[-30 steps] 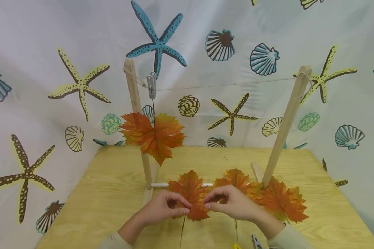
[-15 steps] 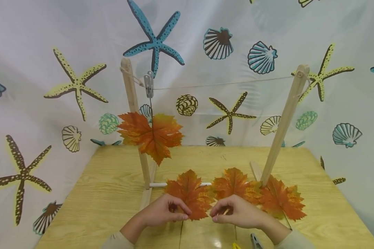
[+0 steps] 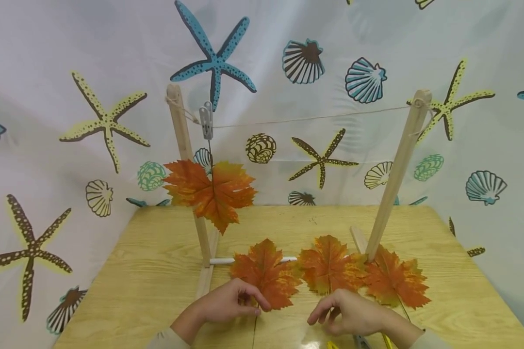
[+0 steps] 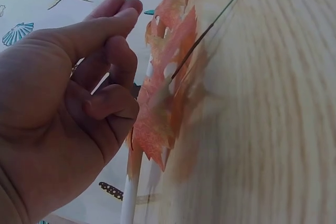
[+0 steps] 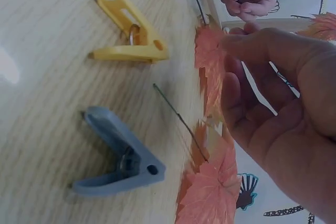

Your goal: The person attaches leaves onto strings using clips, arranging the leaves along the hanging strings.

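My left hand [image 3: 233, 303] hovers by the lower edge of an orange maple leaf [image 3: 267, 276], fingers loosely bent with nothing between them. In the left wrist view that leaf's dark stem [image 4: 193, 50] lies beyond the fingertips. My right hand [image 3: 351, 312], also loosely bent and holding nothing, is over the table below the middle maple leaf [image 3: 329, 264]. Close to it, the right wrist view has a yellow clothespin [image 5: 131, 34] and a grey clothespin [image 5: 123, 156] on the wood. A third loose leaf [image 3: 397, 281] lies to the right.
Two wooden posts, left [image 3: 184, 131] and right [image 3: 397, 174], carry a string [image 3: 310, 119]. A grey clothespin [image 3: 206, 122] at its left end holds a hanging maple leaf [image 3: 214, 191]. A white rod [image 3: 221, 261] joins the post bases. Behind hangs a patterned curtain [image 3: 262, 102].
My right hand has moved away from the left leaf, rightward and nearer to me, towards the clothespins. My left hand stays by the leaf, slightly lower. The head view has shifted slightly.
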Demonstrator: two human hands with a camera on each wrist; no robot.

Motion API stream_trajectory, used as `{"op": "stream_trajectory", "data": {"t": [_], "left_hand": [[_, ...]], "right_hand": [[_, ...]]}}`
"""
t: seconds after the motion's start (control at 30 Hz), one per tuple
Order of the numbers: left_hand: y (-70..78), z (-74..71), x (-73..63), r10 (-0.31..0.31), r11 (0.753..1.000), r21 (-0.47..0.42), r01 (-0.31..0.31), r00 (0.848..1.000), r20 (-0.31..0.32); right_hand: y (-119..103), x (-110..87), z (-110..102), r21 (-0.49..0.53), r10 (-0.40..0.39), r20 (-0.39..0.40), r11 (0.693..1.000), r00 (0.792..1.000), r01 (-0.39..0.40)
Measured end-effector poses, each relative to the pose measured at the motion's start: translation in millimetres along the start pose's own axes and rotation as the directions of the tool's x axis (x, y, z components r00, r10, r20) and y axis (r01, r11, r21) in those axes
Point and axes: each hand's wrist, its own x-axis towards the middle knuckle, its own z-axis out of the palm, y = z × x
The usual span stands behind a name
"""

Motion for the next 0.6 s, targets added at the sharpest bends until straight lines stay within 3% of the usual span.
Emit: {"op": "stream_trajectory", "data": {"t": [0.3,0.6], "left_hand": [[-7.1,7.3,-0.6,-0.050,0.999,-0.005,0.050,0.999,0.012],[-15.8,6.6,1.5,-0.053,0.997,0.049,0.052,0.998,0.027]], "right_hand": [[8,-10.7,7,0.021,0.049,0.044,0.999,0.998,-0.050],[12,-14.5,14,0.068,0.080,0.081,0.994,0.993,-0.085]]}}
